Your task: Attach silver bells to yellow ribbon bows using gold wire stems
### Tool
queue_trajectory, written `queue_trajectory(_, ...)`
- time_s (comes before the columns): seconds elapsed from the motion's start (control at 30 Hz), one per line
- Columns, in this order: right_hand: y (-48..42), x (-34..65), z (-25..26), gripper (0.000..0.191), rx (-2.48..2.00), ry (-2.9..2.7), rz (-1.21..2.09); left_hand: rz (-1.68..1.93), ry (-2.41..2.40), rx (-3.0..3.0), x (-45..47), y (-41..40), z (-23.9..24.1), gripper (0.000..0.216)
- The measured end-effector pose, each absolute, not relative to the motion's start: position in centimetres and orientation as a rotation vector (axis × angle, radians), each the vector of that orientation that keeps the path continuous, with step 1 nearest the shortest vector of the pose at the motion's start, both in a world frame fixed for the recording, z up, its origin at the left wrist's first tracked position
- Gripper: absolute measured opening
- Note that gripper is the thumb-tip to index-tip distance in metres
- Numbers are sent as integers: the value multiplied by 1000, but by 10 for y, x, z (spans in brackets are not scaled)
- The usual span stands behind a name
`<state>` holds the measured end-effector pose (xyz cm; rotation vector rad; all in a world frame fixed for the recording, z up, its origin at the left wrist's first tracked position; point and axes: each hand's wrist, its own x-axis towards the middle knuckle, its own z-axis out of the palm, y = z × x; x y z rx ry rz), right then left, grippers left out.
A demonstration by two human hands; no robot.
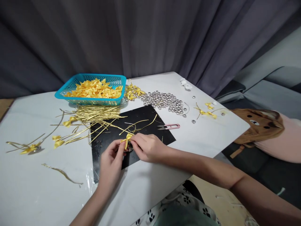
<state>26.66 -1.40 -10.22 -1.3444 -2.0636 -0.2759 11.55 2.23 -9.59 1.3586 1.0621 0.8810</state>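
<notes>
In the head view, my left hand (111, 157) has a narrow grip on a yellow bow (127, 138), thumb against fingers; my right hand (150, 150) pinches at the bow's right side, its grip narrow too. The bow is up between my two hands, over the black mat (150, 112) on the table (197, 138). Pink snips (172, 126) lie near my right hand, across the mat's edge. Beyond my hands, gold wires (98, 113) are heaped in front of the blue basket (88, 100), which holds yellow pieces (94, 89). Silver beads (164, 101) spread to its right.
</notes>
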Motion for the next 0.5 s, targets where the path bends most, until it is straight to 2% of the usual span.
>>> queue_trajectory(0.27,-14,266,-98,18,-1319,-2060,-339,883,1034,1383,115,23,-96,24)
queue_trajectory(0.5,-13,264,-93,15,-1112,-2019,-533,891,991,1415,116,20,-90,26)
